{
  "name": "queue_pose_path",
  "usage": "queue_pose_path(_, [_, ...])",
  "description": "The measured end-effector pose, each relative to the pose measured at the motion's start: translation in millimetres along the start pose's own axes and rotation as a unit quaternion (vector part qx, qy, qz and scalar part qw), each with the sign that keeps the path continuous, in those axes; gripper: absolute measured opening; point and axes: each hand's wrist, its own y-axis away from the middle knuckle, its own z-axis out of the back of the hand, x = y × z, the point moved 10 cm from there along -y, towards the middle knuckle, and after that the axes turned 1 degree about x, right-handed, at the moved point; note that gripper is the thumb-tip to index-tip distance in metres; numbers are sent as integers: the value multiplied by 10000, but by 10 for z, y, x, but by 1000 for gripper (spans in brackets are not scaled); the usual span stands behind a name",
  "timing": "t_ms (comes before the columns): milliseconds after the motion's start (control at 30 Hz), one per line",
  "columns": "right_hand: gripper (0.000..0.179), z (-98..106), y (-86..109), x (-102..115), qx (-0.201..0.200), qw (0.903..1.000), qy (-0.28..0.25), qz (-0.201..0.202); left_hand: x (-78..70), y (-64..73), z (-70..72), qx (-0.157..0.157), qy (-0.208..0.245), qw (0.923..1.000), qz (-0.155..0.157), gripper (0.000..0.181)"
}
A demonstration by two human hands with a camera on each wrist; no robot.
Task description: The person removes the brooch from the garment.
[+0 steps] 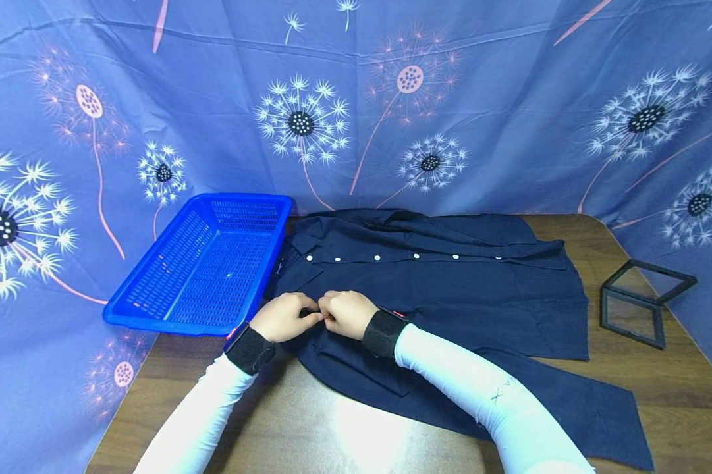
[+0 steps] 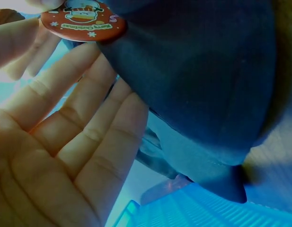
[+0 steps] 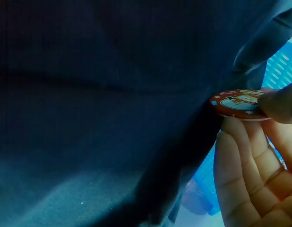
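Note:
A dark navy buttoned shirt (image 1: 427, 286) lies spread on the wooden table. Over its near left part, my hands meet at the fingertips. My right hand (image 3: 259, 175) pinches a round red badge (image 3: 235, 105), thumb on its face and fingers underneath, beside a fold of the shirt. On the badge (image 2: 84, 21) are a snowman-like figure and Christmas lettering. My left hand (image 2: 65, 137) has its fingers nearly straight, their tips against the edge of the raised cloth just below the badge; its thumb stands apart from them. The badge's back is hidden.
A blue plastic basket (image 1: 154, 321) stands left of the shirt, close against it. At the table's right side is a black hinged frame (image 1: 633, 303) with clear panels. A blue dandelion-print cloth (image 1: 356, 131) hangs behind the table (image 1: 261, 421).

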Motion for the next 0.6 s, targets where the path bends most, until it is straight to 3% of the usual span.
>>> queue_pose_path(333, [16, -22, 0, -27, 101, 9998, -197, 24, -5, -8, -4, 29, -5, 10000, -25, 14])
queue_pose_path(600, [7, -11, 12, -74, 373, 9963, -778, 12, -18, -1, -13, 120, -4, 9999, -25, 14])
